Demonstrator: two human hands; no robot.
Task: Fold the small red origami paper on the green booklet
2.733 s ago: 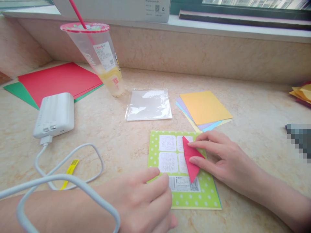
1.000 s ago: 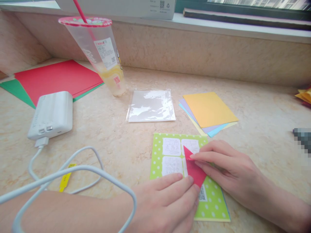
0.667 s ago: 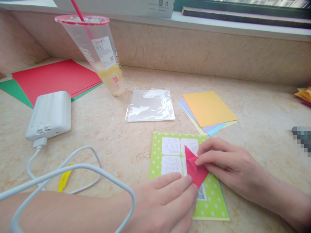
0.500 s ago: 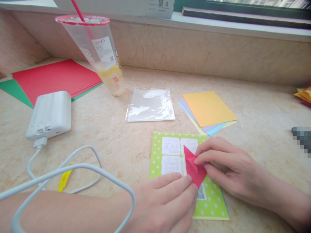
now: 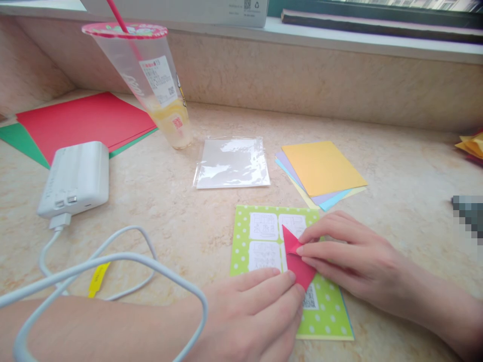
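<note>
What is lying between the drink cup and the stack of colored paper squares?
In the head view, a clear plastic sleeve lies flat on the counter between the cup and the paper stack.

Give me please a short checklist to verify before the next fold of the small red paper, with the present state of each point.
1. Red folded paper lies flat on the green dotted card: ok.
2. Left hand pins its lower tip with the fingertips: ok.
3. Right hand presses its right edge: ok.
4. Crease is sharp and corners are aligned: cannot tell, fingers cover it.
5. White cable lies apart from the card: ok.
6. Drink cup stands away from both hands: ok.
</note>
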